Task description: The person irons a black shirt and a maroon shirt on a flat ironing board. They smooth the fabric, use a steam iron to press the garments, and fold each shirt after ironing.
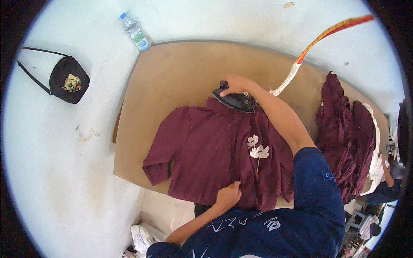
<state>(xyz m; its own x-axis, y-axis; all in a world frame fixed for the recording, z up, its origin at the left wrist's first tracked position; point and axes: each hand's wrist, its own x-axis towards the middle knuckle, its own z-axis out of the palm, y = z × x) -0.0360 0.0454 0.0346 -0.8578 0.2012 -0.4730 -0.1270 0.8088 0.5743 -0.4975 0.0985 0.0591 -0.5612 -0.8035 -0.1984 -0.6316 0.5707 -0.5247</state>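
A maroon long-sleeved shirt (206, 145) lies front up on a tan padded ironing table (180, 71), its collar towards the far side. White flower embroidery (259, 152) decorates its right half in view. My right hand (238, 85) grips the handle of a dark electric iron (235, 101). The iron's soleplate rests at the collar and shoulder, partly over the table surface. Near the hem, my left hand (228, 196) pinches the shirt's front edge between its fingers. My right forearm hides part of the shirt's sleeve and shoulder.
A white-wrapped cord (288, 77) runs from the iron up into a yellow-red sleeve. Crumpled maroon garments (345, 145) lie at right. A plastic water bottle (135, 32) stands by the far left corner; a black bag (69, 79) hangs at left. Another person (384, 190) is at far right.
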